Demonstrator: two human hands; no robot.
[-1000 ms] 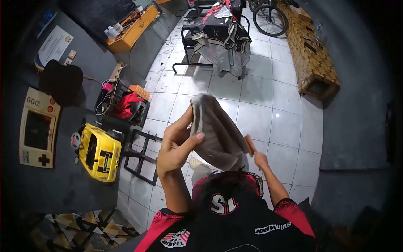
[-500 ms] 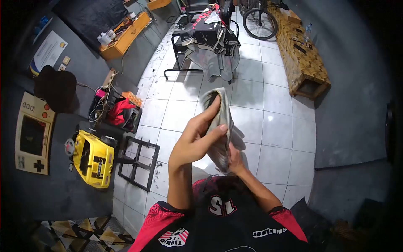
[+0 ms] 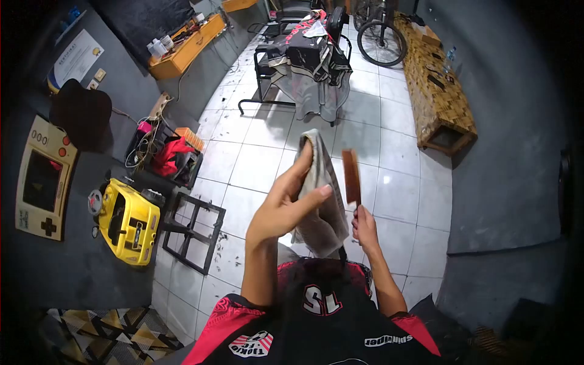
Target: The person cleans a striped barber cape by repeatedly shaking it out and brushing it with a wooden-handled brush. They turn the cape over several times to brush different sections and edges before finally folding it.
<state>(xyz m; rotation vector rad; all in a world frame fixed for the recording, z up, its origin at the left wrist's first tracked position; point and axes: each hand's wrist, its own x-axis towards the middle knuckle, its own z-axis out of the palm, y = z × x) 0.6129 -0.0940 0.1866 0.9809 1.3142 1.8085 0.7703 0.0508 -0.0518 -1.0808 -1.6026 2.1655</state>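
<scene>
My left hand point(image 3: 286, 204) is raised in front of me and grips a grey cloth point(image 3: 319, 194) that hangs down from its fingers. To its right, my right hand point(image 3: 365, 226) holds a brown comb point(image 3: 351, 176) upright, close beside the cloth but apart from it. Both hands are above the white tiled floor point(image 3: 261, 158), which has dark bits scattered on it.
A yellow toy car point(image 3: 125, 222) and a black metal frame point(image 3: 191, 231) lie at the left. A basket of cables point(image 3: 164, 155) stands behind them. Further back are a chair draped with cloth point(image 3: 307, 61), a bicycle wheel point(image 3: 380, 39) and a long patterned bench point(image 3: 438, 85).
My right hand has come out from behind the cloth and moved right, and the comb now stands free beside the cloth. My left hand has stayed raised with the cloth.
</scene>
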